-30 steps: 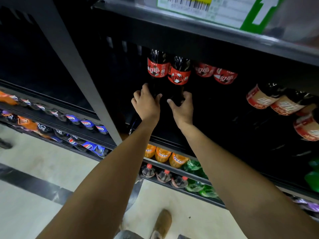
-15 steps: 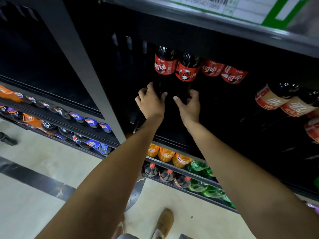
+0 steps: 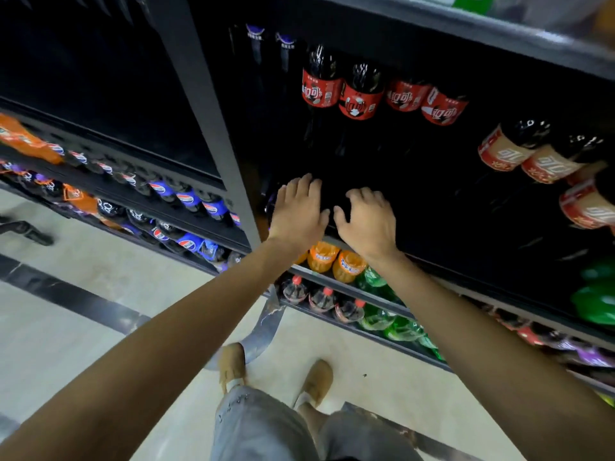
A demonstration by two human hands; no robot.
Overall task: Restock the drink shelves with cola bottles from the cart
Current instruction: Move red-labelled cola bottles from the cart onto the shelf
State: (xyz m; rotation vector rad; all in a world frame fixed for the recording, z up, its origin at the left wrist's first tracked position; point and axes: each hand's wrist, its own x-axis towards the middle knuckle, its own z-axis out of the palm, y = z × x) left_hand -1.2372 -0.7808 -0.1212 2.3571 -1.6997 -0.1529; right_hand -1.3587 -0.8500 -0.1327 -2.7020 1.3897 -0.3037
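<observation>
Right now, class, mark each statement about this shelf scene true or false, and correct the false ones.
1. Red-labelled cola bottles stand in a row above the left hand and right hand. True.
2. Each hand grips a bottle. False: both hands are open, fingers spread, gripping nothing.
3. Orange soda bottles sit on the shelf below the hands. True.
4. The green bottles lie left of the orange ones. False: they are to the right of them.
</observation>
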